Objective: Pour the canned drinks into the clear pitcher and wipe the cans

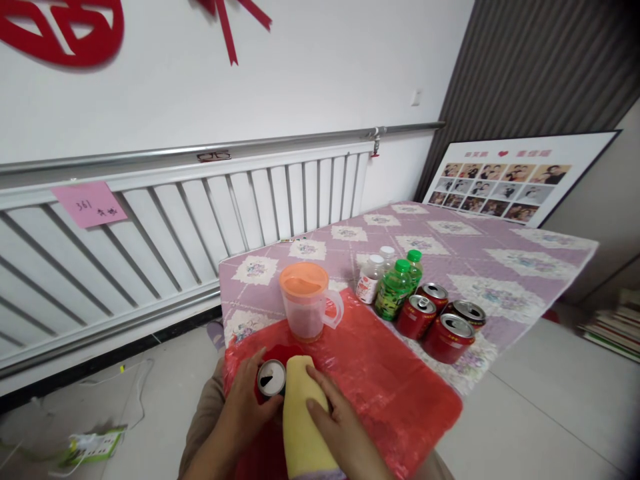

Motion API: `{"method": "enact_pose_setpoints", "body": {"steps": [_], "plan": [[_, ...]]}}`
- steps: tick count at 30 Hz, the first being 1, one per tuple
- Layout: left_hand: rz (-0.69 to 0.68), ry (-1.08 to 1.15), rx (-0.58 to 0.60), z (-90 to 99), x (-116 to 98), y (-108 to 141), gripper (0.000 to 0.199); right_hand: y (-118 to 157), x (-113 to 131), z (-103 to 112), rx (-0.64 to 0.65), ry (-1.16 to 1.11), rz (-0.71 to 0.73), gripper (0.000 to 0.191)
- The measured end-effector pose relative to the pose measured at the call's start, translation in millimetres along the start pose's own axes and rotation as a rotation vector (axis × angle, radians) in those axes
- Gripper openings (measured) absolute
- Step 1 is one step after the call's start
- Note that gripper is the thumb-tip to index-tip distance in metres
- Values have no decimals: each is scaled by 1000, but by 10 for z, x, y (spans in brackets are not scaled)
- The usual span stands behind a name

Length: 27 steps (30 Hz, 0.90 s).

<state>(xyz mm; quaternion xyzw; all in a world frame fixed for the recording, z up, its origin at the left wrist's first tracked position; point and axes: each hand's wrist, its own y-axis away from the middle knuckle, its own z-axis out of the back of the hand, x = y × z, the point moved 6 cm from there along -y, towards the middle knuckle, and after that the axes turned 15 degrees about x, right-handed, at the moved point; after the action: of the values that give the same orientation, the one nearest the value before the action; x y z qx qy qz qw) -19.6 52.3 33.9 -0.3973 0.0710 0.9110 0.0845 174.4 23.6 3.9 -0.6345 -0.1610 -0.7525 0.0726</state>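
Note:
My left hand [249, 400] is closed around an opened drink can [272, 379], its silver top facing up and its side mostly covered by fingers and shadow. Close beside the can lies a long yellow, soft-looking object [305, 417] with a purplish edge at its near end; I cannot tell what it is. My right hand [334, 417] grips it from the right, thumb and fingers on its upper surface. Both stand over a shiny red plastic sheet [395, 380]. Just beyond them is a clear pitcher [303, 313] with an orange lid.
Several red drink cans [449, 339] are grouped at the right. Behind them are two green-capped bottles [393, 293] and two white-capped bottles [369, 283]. A floral tablecloth [380, 237] covers the table. A white radiator [200, 233] runs along the wall; a photo board [505, 177] leans behind.

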Motion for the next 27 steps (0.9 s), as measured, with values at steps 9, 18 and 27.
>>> {"method": "enact_pose_setpoints", "body": {"steps": [9, 18, 27], "plan": [[-160, -1, 143, -53, 45, 1, 78, 10, -8, 79, -34, 29, -5, 52], [1, -14, 41, 12, 8, -2, 73, 25, -20, -7, 30, 76, -10, 51], [-122, 56, 134, -27, 45, -20, 77, -3, 21, 66, -73, -43, 18, 52]]}}
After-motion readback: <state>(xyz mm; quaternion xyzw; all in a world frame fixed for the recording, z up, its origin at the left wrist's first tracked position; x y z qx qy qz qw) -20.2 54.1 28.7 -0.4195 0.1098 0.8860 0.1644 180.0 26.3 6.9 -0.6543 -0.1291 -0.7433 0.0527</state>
